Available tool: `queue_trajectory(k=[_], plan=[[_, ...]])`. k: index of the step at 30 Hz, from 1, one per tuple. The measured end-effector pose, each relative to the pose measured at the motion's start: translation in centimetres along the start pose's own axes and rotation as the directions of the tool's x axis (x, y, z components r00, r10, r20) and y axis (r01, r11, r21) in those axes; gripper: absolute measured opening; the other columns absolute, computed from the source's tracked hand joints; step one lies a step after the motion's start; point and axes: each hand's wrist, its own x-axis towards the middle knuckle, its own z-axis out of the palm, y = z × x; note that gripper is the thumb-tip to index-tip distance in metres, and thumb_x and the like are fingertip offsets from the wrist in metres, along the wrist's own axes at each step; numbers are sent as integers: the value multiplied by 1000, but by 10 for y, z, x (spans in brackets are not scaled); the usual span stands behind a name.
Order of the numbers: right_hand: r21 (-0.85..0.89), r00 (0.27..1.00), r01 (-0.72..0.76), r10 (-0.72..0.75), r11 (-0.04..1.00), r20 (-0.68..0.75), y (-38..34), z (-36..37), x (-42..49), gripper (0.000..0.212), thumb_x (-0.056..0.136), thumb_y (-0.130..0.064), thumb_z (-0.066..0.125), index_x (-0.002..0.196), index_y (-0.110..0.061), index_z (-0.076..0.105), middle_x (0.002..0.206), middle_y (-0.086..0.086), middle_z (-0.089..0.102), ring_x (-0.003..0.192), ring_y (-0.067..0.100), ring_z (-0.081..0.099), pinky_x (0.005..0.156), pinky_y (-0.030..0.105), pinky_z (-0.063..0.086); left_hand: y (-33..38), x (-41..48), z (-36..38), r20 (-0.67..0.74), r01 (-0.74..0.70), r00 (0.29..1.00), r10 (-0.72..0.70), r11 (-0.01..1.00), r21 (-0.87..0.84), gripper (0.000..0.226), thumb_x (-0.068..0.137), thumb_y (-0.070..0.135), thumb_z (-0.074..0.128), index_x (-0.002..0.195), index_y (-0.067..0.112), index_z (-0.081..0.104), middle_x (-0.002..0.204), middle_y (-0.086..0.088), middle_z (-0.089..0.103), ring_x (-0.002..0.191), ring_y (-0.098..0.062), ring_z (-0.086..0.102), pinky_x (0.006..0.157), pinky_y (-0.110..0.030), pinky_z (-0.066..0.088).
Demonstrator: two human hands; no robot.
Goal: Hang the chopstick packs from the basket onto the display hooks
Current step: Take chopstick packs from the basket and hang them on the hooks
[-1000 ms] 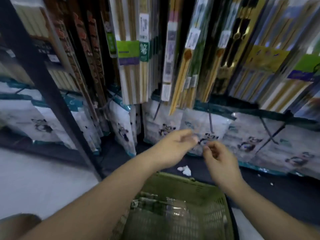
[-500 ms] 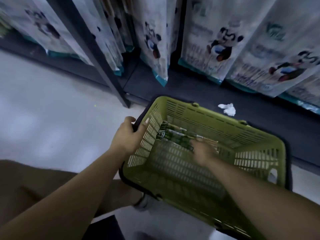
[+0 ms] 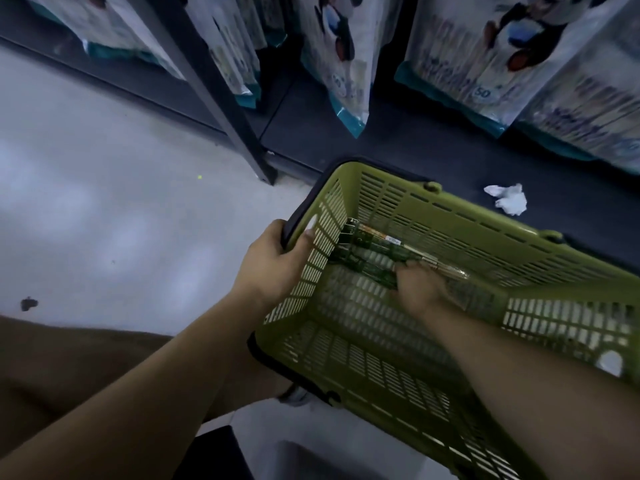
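A green plastic basket point(image 3: 433, 209) sits on the floor in front of the shelving. Chopstick packs point(image 3: 370, 251) with green labels lie along its bottom at the far side. My left hand point(image 3: 273, 261) grips the basket's left rim, thumb over the inside wall. My right hand point(image 3: 417, 289) reaches down inside the basket, its fingers curled onto the packs. No display hooks are in view.
White bags with panda prints point(image 3: 346, 74) hang above a dark bottom shelf point(image 3: 415, 147). A dark shelf upright point(image 3: 221, 109) stands left of the basket. Crumpled white paper point(image 3: 507, 199) lies on the shelf. Pale floor point(image 3: 104, 209) spreads to the left, my knee at bottom left.
My view dropped from the hanging displays to the basket. Both hands came down from the hooks; the left took the basket rim and the right went in onto the packs.
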Motion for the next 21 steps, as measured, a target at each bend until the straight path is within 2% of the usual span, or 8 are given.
queue_trajectory(k=[4,7,11,14,16,17,19,21], plan=[[-14,999,-35,35,999,26,3,-2,-1,27,99,-26,57,125,-17,60,124,11,65,114,32,64,89,40,55,2,-2,-2,28,4,1000,-3,1000,-17,24,98,53,57,97,29,58,88,1,72,79,-19,69,71,-42,57],[-10,998,-51,51,999,25,13,-4,-3,26,99,-30,59,120,-15,64,122,12,65,113,33,65,87,38,53,0,0,-4,51,2,999,-1,999,-33,20,98,50,59,98,30,57,88,3,70,79,-18,69,63,-34,54],[84,1000,-22,20,996,24,22,-15,-14,29,95,-37,63,114,-14,65,118,13,65,109,33,64,85,37,51,2,-3,-6,50,-39,998,39,999,-3,30,98,44,61,121,26,54,107,0,67,93,-19,67,72,-34,53],[199,1000,4,-9,980,24,19,-26,-29,26,93,-35,64,112,-16,64,110,12,68,100,32,67,77,35,50,6,-15,-5,-157,-291,930,331,928,232,48,96,29,66,137,10,52,136,-11,53,124,-26,51,103,-40,43],[307,999,44,-38,951,-26,12,-38,-41,25,94,-35,64,110,-17,63,102,11,70,93,32,68,71,34,51,14,-24,-3,-217,-457,824,523,840,291,39,93,26,65,128,10,58,129,-9,55,120,-25,50,101,-36,41],[362,996,72,-50,929,-69,6,-46,-48,24,94,-35,64,110,-17,62,99,10,70,91,31,68,70,34,52,19,-27,0,-196,-490,821,535,839,237,33,93,28,63,122,13,61,122,-4,58,114,-21,53,96,-34,45],[447,981,162,-95,880,-169,-10,-65,-60,27,94,-34,66,116,-18,62,100,9,70,90,30,68,71,35,53,27,-34,8,-105,-402,908,406,914,59,23,96,33,62,114,19,65,108,5,64,100,-13,60,86,-32,52],[509,959,259,-154,821,-240,-31,-89,-72,30,93,-32,66,120,-19,61,101,5,70,90,27,68,72,36,54,33,-38,15,68,-163,982,174,977,-138,27,97,40,67,116,22,66,105,6,69,99,-11,65,83,-29,52]])
